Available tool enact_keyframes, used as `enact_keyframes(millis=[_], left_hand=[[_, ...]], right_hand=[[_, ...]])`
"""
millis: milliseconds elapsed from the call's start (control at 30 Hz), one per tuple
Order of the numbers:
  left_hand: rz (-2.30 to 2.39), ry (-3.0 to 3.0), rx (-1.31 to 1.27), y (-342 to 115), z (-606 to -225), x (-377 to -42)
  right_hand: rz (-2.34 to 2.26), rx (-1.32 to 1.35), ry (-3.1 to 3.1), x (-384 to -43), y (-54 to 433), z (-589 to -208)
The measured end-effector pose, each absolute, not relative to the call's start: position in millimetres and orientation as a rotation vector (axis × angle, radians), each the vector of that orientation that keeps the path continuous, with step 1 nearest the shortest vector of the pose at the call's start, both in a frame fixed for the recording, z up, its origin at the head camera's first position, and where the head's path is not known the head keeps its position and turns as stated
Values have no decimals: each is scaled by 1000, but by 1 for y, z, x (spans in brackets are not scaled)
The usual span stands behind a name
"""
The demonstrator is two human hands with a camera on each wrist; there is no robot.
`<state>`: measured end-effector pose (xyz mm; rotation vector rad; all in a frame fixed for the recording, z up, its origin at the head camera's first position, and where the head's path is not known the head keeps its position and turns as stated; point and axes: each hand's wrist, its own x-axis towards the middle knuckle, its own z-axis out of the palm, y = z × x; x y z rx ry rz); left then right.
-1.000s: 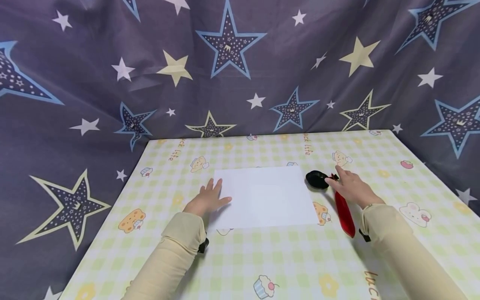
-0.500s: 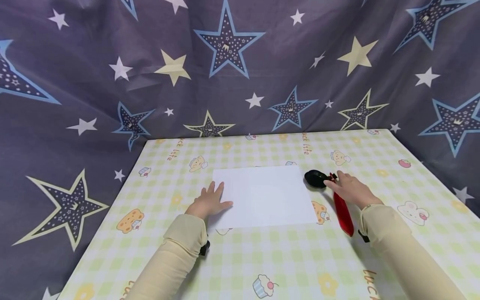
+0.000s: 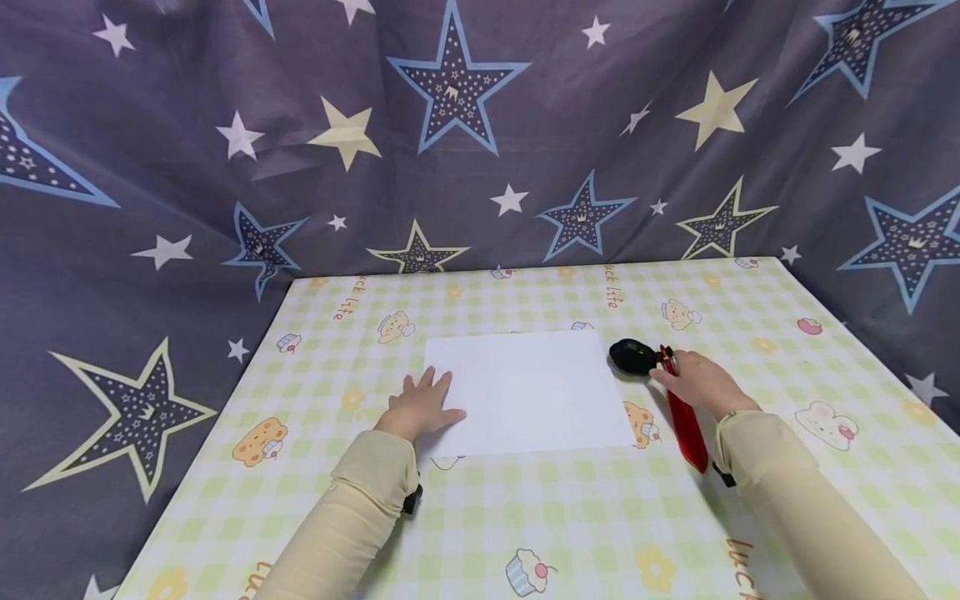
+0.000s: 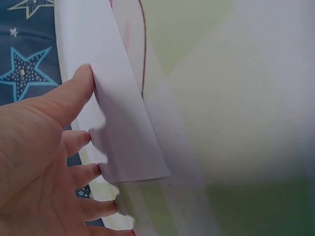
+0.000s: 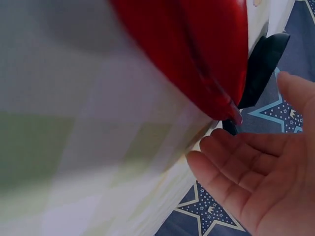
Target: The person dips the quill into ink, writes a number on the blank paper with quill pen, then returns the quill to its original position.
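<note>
Right hand (image 3: 705,383) now lower beside the red-and-black object (image 3: 684,421), left hand (image 3: 422,408) splayed at white paper (image 3: 536,396), both hands unclenched

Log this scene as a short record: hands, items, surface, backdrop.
Left hand: fingers spread, at the left edge of the white sheet
Right hand: at the red-and-black object, thumb and fingers apart
Sheet: flat, blank as far as visible
Object: right of the sheet
Surface: green-and-white checked cover, cartoon prints
Backdrop: dark curtain with stars
</note>
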<state>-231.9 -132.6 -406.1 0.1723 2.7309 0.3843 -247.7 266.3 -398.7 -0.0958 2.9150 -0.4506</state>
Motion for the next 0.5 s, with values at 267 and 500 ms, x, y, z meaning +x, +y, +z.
enact_keyframes(millis=[267,500], left_hand=[[377,2729,173,-133,-404,-232],[381,2733,166,-131,-405,-231]], right_hand=[[-452,7,2903,-253,261,-401],[-441,63,2930,-256,263,-401]])
